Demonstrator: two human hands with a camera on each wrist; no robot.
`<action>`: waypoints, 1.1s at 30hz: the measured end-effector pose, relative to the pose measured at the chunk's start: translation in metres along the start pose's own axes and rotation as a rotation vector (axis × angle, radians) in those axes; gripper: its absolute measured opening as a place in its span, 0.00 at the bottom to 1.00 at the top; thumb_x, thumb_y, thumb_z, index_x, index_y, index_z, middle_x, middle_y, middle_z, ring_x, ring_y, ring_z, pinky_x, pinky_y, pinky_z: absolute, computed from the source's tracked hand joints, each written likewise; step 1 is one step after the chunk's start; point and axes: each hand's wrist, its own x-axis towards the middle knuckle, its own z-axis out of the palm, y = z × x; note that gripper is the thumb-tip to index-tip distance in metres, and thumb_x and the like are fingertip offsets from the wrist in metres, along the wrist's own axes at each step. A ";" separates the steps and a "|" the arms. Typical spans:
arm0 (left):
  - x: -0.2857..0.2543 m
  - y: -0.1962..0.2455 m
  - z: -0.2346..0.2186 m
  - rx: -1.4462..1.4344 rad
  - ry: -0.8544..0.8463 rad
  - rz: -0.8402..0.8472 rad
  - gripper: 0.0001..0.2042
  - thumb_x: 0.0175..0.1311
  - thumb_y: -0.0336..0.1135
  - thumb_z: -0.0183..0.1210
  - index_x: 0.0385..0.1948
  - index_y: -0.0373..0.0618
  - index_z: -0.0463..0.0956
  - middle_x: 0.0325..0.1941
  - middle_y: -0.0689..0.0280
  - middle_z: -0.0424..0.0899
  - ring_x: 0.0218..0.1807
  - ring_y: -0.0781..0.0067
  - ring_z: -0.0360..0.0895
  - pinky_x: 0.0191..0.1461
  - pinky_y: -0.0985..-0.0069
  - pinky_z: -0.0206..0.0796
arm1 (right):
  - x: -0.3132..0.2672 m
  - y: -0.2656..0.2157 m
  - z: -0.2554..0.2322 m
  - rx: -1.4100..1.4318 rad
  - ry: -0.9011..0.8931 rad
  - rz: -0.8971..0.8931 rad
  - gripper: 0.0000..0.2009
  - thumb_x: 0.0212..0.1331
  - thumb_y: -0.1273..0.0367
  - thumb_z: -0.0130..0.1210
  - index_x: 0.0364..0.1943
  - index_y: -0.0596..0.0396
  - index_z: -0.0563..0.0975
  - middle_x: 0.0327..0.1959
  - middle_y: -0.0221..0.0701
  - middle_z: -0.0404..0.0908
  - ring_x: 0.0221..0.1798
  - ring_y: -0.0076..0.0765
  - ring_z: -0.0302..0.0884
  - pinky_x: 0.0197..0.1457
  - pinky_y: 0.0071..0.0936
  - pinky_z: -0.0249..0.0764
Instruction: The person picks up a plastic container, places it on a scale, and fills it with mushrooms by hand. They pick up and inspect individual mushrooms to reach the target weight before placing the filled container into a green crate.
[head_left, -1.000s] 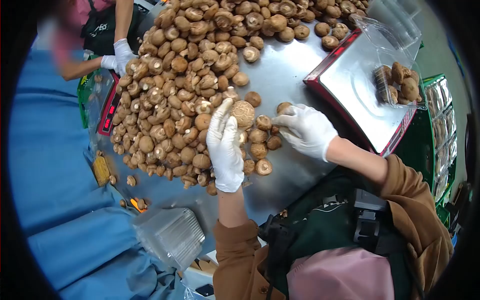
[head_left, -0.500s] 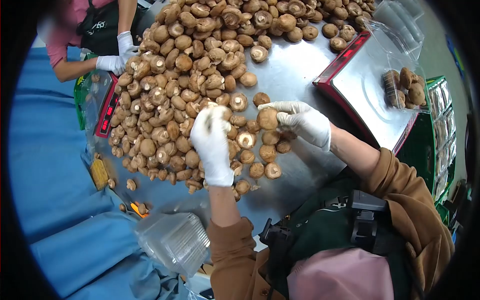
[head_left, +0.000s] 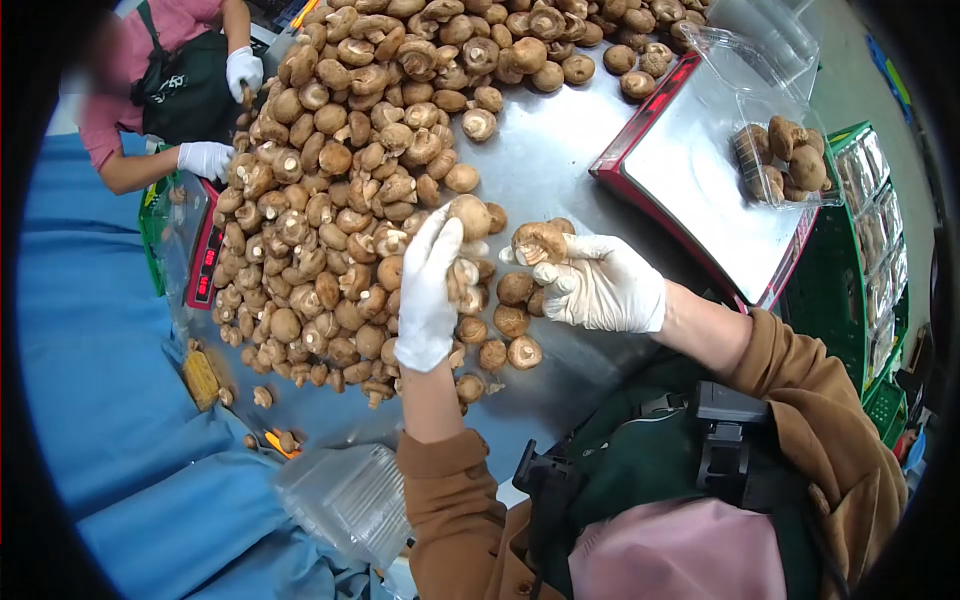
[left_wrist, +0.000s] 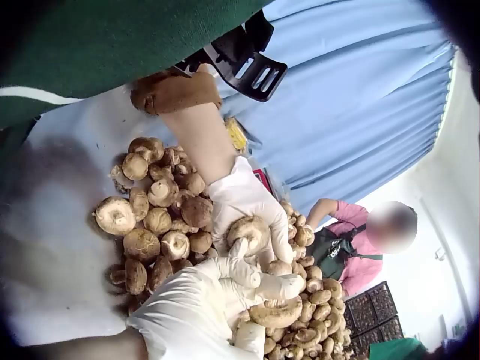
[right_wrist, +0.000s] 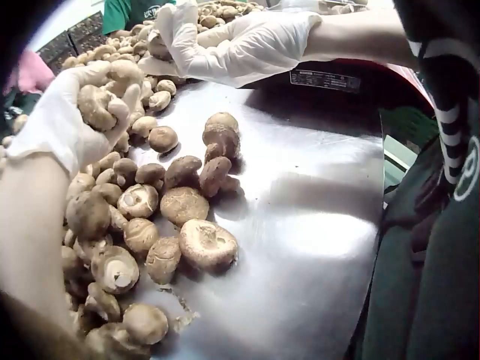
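Head view. Steel bench (head_left: pixel 560 180), carrying a large heap of brown mushrooms (head_left: pixel 340 200). Left hand (head_left: pixel 430 290), white glove, raised over the near edge of the heap, fingers curled round several mushrooms, one round cap (head_left: pixel 470 215) showing at the fingertips. Right hand (head_left: pixel 598 285), white glove, just beside it, fingers curled round one mushroom (head_left: pixel 538 242) held gills outward. Loose mushrooms lie on the bench below and between both hands. Scale (head_left: pixel 700 190) with red rim and steel pan, to the right; on it a clear plastic tray (head_left: pixel 790 165) part-filled with mushrooms. Second scale (head_left: pixel 205 262) with red digits, too small to read, at the far left edge of the heap. Second person (head_left: pixel 190 90), pink top, dark apron with white lettering, not legible. Stack of clear trays (head_left: pixel 345 500) on blue cloth (head_left: pixel 100 350).

Left wrist view. Left hand (left_wrist: pixel 217 315) in the foreground, curled about a mushroom; right hand (left_wrist: pixel 247 206) beyond it gripping a pale-capped mushroom (left_wrist: pixel 247 232).

Right wrist view. Left hand (right_wrist: pixel 79 112) clutching mushrooms at left; right hand (right_wrist: pixel 240 45) at top. White label with black print on the scale's side (right_wrist: pixel 326 79), not legible.
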 end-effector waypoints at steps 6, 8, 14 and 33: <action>-0.042 0.003 0.053 -0.785 -0.017 -0.002 0.26 0.73 0.43 0.50 0.65 0.33 0.61 0.59 0.42 0.73 0.42 0.62 0.77 0.28 0.78 0.68 | -0.011 0.003 0.008 -0.015 -0.006 0.016 0.21 0.73 0.63 0.41 0.62 0.63 0.67 0.51 0.48 0.81 0.40 0.43 0.86 0.48 0.44 0.84; -0.050 0.000 0.061 -0.832 0.007 -0.027 0.26 0.72 0.42 0.50 0.66 0.34 0.61 0.57 0.47 0.74 0.43 0.62 0.75 0.24 0.79 0.65 | -0.018 0.003 0.011 -0.042 0.006 0.006 0.21 0.74 0.62 0.41 0.62 0.63 0.67 0.51 0.48 0.81 0.41 0.43 0.86 0.48 0.43 0.84; -0.055 -0.003 0.085 -0.981 -0.148 -0.075 0.29 0.72 0.42 0.47 0.70 0.37 0.56 0.64 0.40 0.69 0.55 0.52 0.76 0.29 0.77 0.69 | -0.056 0.001 0.023 -0.282 0.071 -0.090 0.22 0.74 0.62 0.41 0.64 0.62 0.66 0.54 0.48 0.79 0.48 0.43 0.85 0.51 0.38 0.83; 0.059 0.026 0.324 1.155 -0.343 0.947 0.24 0.48 0.25 0.62 0.52 0.41 0.75 0.52 0.51 0.72 0.57 0.47 0.70 0.59 0.59 0.66 | -0.283 -0.113 0.123 -1.653 0.703 -1.395 0.25 0.62 0.63 0.63 0.62 0.53 0.69 0.53 0.33 0.77 0.53 0.27 0.76 0.58 0.26 0.74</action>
